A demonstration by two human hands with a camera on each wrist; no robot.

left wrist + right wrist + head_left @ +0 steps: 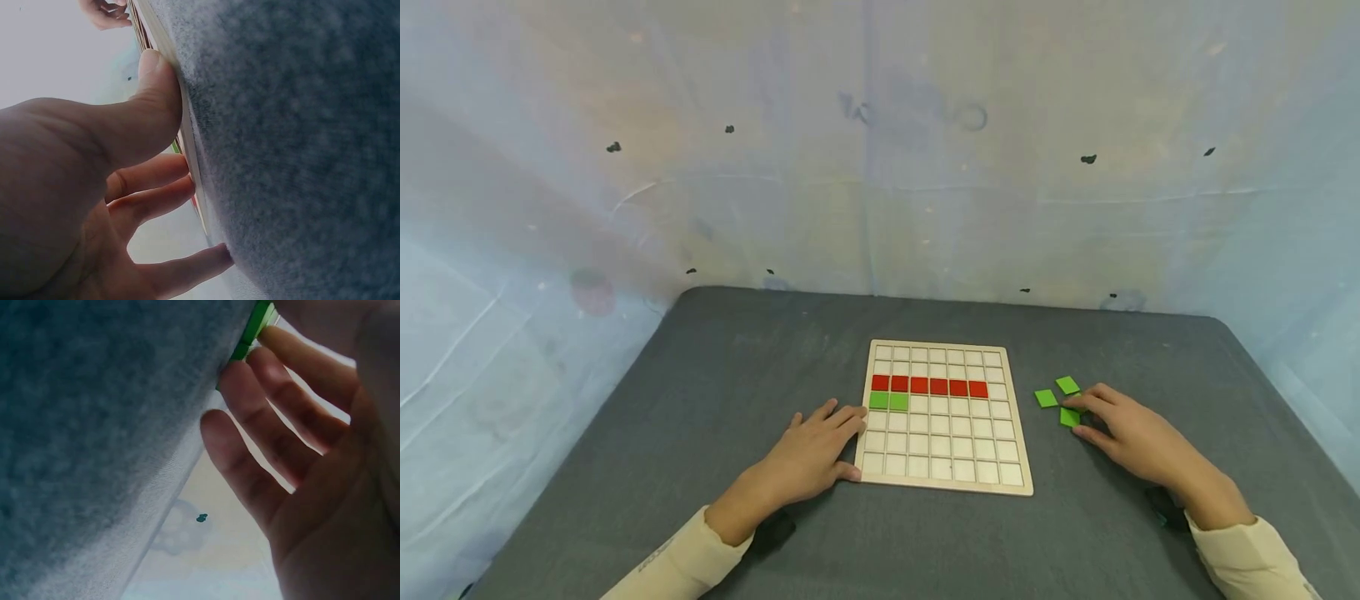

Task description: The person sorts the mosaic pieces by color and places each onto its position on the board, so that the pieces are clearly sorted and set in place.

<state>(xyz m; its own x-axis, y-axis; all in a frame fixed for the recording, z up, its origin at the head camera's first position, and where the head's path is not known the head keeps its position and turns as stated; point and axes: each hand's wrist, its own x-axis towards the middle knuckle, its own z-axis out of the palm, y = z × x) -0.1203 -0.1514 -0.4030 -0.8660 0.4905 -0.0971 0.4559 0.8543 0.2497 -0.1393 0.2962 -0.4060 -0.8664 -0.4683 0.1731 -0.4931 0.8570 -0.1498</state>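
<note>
A wooden grid board (947,487) lies flat on the dark table, with a row of several red tiles (919,385) and two green tiles (888,402) below their left end. At the board's left edge rests my left hand (808,458), thumb near the lower corner and fingertips higher up; the left wrist view has the thumb (159,75) pressed against the rim. Right of the board, my right hand (1138,437) reaches over a loose green tile (1068,417), thumb and index fingertips at its edges. Its other fingers (269,425) extend in the right wrist view.
Two more loose green tiles, one nearer the board (1046,398) and one farther back (1067,385), lie close to the right hand. The grey table (760,350) has rounded far corners. A pale, marked sheet (880,167) hangs behind and at the sides.
</note>
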